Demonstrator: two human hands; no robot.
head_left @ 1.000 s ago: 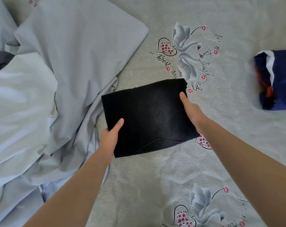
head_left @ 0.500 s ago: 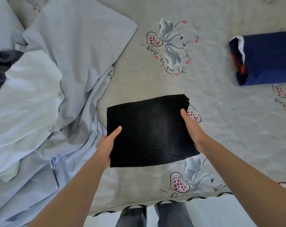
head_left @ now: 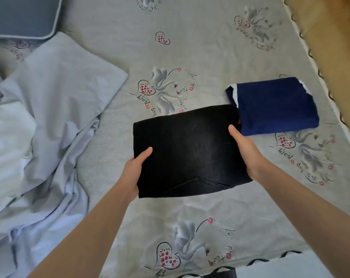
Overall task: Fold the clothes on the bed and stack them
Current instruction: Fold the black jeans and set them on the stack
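Note:
A folded black pair of jeans, pocket seam showing at its near edge, is held flat above the bed. My left hand grips its left edge with the thumb on top. My right hand grips its right edge, thumb on top too. Just beyond the jeans' right corner lies a folded navy garment with white and red trim, resting on the sheet; the jeans' far right corner overlaps its left end in view.
The bed sheet is grey with swan and heart prints. A rumpled pale blue and white heap of cloth fills the left side. A dark grey pillow sits far left. The bed's right edge meets a wooden floor.
Both hands have carried the black jeans to the right, toward the navy garment. The view has swung right as well, bringing the bed's right edge into sight.

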